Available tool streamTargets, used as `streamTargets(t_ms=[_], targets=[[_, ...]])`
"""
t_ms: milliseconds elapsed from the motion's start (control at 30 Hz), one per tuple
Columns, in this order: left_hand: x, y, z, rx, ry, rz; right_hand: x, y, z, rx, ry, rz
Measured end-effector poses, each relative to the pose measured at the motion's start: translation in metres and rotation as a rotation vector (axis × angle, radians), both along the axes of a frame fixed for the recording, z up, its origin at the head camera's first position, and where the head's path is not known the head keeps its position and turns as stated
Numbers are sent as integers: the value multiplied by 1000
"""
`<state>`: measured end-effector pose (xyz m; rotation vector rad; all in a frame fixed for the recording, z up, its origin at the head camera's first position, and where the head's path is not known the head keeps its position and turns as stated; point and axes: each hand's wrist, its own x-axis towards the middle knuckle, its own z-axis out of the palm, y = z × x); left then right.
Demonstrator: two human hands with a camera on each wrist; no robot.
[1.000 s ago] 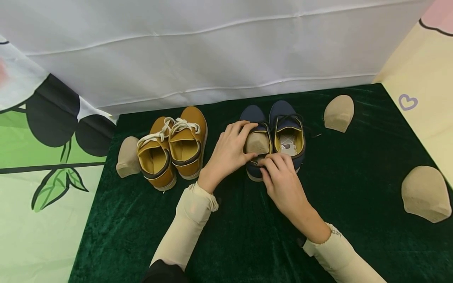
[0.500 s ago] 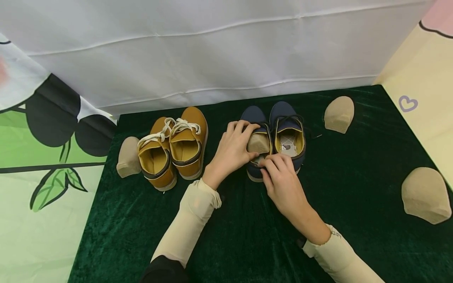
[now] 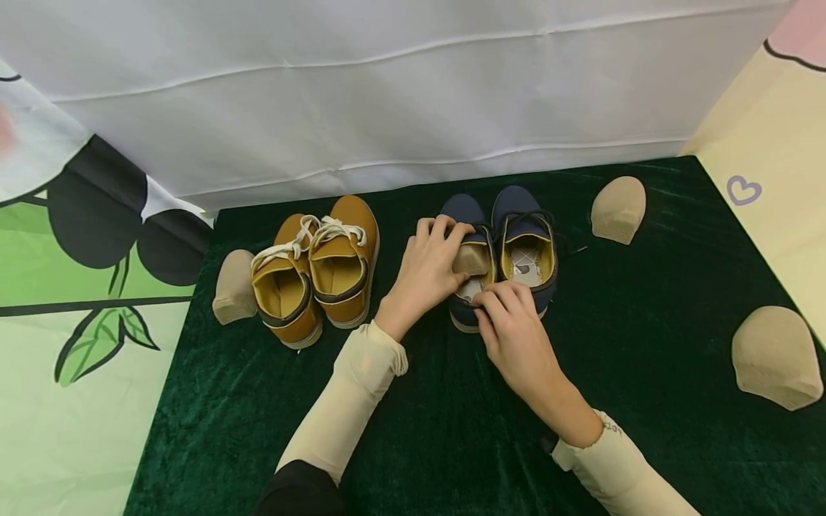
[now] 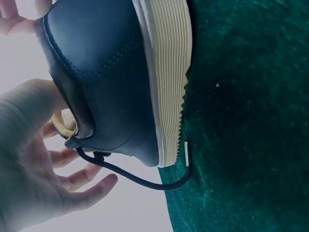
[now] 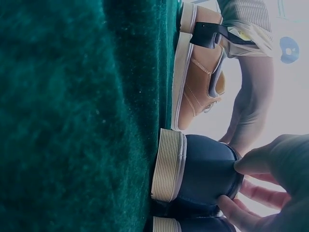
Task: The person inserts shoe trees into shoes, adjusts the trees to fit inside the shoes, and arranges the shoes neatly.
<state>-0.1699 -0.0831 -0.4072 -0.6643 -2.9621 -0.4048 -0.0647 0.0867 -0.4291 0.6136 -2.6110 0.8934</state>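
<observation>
A navy lace-up shoe (image 3: 462, 207) stands with its toe facing away, a beige toe-shaped shoe insert (image 3: 473, 259) sitting inside its throat. My left hand (image 3: 426, 271) arches over this shoe, thumb against the back of the insert and bent fingers over the lace area. In the left wrist view the thumb reaches into the opening of the shoe (image 4: 111, 92), and a dark lace hangs loose. My right hand (image 3: 519, 333) pinches the heel collar. The right wrist view shows thumb and fingertips on the heel (image 5: 207, 166). Its mate, another navy shoe (image 3: 516, 204), stands close on the right.
A pair of tan shoes (image 3: 348, 308) with white laces stands to the left, a beige insert (image 3: 235, 287) beside it. Two more beige inserts, one at the back right (image 3: 619, 209) and one at the far right (image 3: 776, 356), lie on the dark green cloth (image 3: 645, 344). A white curtain (image 3: 413, 107) hangs behind.
The insert has slid forward toward the toe of the left navy shoe, and more of the white insole shows behind it. My left hand moved slightly with it; the right hand stayed at the heel.
</observation>
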Motion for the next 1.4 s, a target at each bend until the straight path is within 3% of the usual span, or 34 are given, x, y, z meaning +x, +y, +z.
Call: streamTargets(t_ms=[667, 800, 1033, 1233, 1400], targets=[[-7, -1, -9, 26, 45, -5, -3, 2, 2, -10, -12, 13], [-7, -4, -11, 91, 7, -7, -6, 7, 5, -16, -31, 27], [-5, -12, -9, 285, -95, 4, -16, 11, 13, -4, -16, 34], [-1, -16, -10, 375, -141, 4, -35, 15, 22, 30, 70, 25], [-1, -16, -14, 424, -153, 2, -55, 20, 27, 82, 66, 77]])
